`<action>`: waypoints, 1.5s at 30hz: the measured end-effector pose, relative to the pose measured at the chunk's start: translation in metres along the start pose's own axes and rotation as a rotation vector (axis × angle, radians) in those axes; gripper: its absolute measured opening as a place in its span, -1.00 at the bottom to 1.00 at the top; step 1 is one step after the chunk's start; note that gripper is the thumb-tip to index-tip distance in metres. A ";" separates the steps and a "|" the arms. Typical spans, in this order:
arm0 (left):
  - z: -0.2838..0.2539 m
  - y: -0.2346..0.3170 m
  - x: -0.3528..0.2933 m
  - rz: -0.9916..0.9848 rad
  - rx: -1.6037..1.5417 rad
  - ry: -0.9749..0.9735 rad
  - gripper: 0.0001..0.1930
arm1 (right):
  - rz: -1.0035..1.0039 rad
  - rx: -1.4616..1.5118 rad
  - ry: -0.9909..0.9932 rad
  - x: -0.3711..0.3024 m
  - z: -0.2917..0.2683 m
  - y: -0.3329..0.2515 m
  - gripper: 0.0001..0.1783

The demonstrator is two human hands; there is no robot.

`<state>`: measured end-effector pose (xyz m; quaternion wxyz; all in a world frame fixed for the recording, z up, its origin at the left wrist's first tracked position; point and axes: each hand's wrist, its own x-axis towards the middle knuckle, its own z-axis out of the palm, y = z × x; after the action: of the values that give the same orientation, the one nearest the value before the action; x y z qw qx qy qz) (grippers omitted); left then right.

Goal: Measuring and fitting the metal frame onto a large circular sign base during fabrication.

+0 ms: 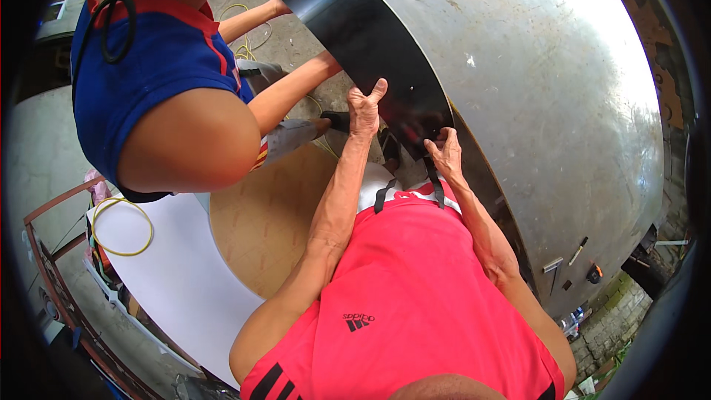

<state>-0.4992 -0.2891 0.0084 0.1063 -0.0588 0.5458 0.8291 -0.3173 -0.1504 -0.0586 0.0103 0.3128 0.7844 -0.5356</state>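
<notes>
A long, glossy black sheet runs from the top middle down toward my body, along the edge of a big metal-topped table. My left hand grips its left edge, fingers curled and thumb sticking up. At the near end, my right hand pinches the sheet's corner between thumb and bent fingers. A co-worker in a blue sleeveless top stands at the left. Both of that person's arms reach to the sheet's left edge farther up; their fingers are hidden behind it.
The scuffed metal tabletop fills the right side. Near its lower edge lie a small square, a marker-like stick and a tape measure. At left are a white sheet, a yellow cable loop, a brown board and a rusty frame.
</notes>
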 end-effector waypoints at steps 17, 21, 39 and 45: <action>0.007 0.000 -0.012 -0.002 0.374 0.113 -0.48 | -0.054 -0.061 -0.036 -0.010 -0.024 -0.012 -0.45; 0.004 -0.010 -0.019 -0.088 0.230 0.022 -0.69 | -0.103 -0.074 -0.016 -0.009 -0.031 -0.012 -0.45; -0.003 -0.005 0.030 -0.020 0.142 0.060 -0.73 | 0.042 -0.039 0.093 -0.024 -0.040 0.004 -0.50; -0.004 -0.004 0.022 0.030 0.148 0.046 -0.77 | -0.004 -0.041 0.112 -0.024 -0.037 0.010 -0.52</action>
<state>-0.5201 -0.2887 -0.0017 0.0852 -0.0617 0.6085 0.7865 -0.2811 -0.1283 -0.0421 -0.0284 0.3404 0.7952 -0.5009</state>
